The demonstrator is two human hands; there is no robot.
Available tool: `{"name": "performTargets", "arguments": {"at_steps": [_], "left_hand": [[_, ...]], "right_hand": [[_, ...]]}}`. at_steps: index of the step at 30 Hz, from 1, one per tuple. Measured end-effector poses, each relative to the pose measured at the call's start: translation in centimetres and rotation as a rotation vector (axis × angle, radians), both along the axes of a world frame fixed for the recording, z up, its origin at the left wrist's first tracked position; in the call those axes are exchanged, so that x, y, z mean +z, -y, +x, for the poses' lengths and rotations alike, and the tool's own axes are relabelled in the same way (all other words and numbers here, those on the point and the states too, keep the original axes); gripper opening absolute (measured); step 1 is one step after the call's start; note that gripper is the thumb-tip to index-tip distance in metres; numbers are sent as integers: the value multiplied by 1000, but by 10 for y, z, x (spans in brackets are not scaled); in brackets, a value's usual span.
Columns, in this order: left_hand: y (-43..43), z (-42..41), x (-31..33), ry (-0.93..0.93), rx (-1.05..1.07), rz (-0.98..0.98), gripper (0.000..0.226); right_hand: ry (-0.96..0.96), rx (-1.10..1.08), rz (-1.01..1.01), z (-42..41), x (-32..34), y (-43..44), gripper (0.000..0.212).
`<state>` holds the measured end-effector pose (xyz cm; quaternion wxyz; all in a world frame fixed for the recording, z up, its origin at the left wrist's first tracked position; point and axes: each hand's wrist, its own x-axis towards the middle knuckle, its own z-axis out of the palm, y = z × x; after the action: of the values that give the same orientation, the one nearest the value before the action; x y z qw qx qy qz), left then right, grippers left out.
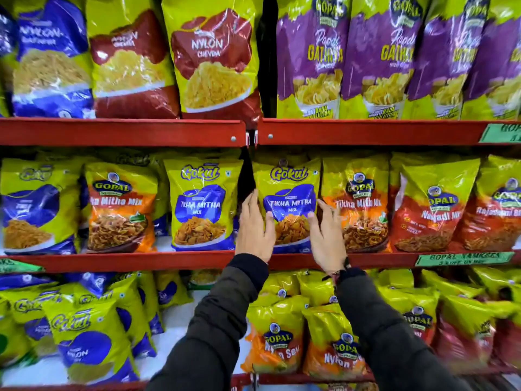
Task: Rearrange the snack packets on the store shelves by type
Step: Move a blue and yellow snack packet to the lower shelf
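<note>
A yellow-and-blue Gokul Tikha Mitha Mix packet stands upright on the middle red shelf. My left hand grips its left edge and my right hand grips its right edge, thumbs on the front. A matching Gokul Tikha Mitha packet stands just to the left. An orange Gopal Tikha Mitha Mix packet touches the held packet's right side, and another orange Gopal mix packet stands further left.
The top shelf carries Nylon Chevda packets and purple Papdi Gathiya packets. Red Gopal packets fill the middle right. The bottom shelf holds leaning Gokul Nylon packets and orange Gopal Nylon Sev packets.
</note>
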<state>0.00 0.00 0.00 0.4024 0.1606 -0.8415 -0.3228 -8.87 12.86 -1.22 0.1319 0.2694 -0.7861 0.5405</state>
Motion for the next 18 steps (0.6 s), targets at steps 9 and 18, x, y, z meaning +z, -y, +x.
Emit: {"name": "performTargets", "arguments": {"at_steps": [9, 18], "left_hand": [[26, -51, -20, 190, -121, 683, 54], [32, -51, -13, 84, -163, 670, 52]], "right_hand": [[557, 90, -33, -54, -22, 25, 56], [417, 179, -267, -45, -14, 29, 21]]}}
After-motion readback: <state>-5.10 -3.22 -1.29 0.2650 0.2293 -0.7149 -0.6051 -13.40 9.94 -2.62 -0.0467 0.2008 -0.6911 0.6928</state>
